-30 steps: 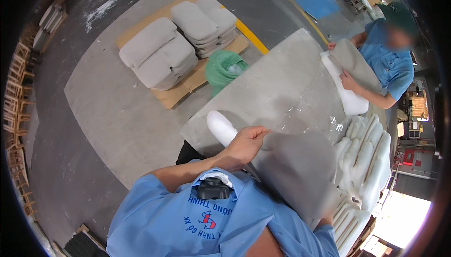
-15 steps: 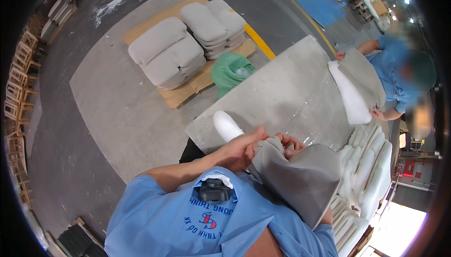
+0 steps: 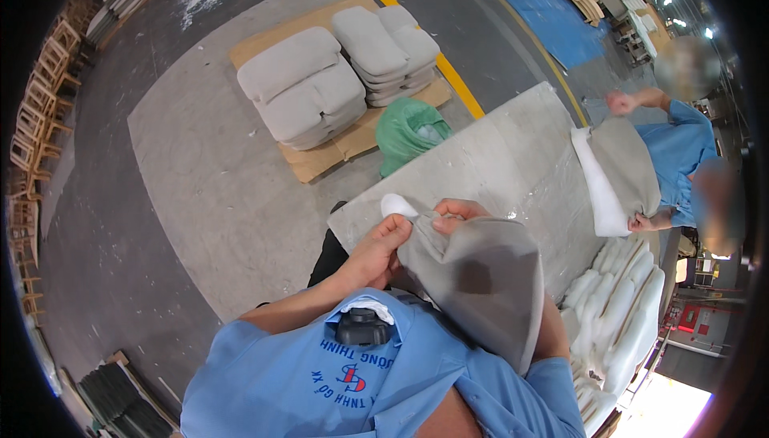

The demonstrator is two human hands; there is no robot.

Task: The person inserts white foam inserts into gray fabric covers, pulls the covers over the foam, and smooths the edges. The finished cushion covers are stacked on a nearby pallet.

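A grey fabric cover (image 3: pixel 501 258) hangs bunched in front of my chest and drapes over my right forearm. My left hand (image 3: pixel 383 247) pinches its edge at the left end. My right hand (image 3: pixel 460 214) is closed on the same edge a little to the right. The rounded tip of a white foam pad (image 3: pixel 397 205) sticks out just beyond my fingers; the rest of it is hidden behind the cover and hands.
A grey-topped table (image 3: pixel 481 158) lies ahead, with a stack of white foam pads (image 3: pixel 613 310) at right. Across it, a co-worker (image 3: pixel 681 146) holds another grey cover (image 3: pixel 621 158) on white foam (image 3: pixel 597 190). A green bag (image 3: pixel 407 134) and stacked grey cushions (image 3: pixel 304 90) stand beyond.
My hands have moved up and farther apart along the cover's edge, and less white foam shows. The co-worker's far hand has come off their cover and risen.
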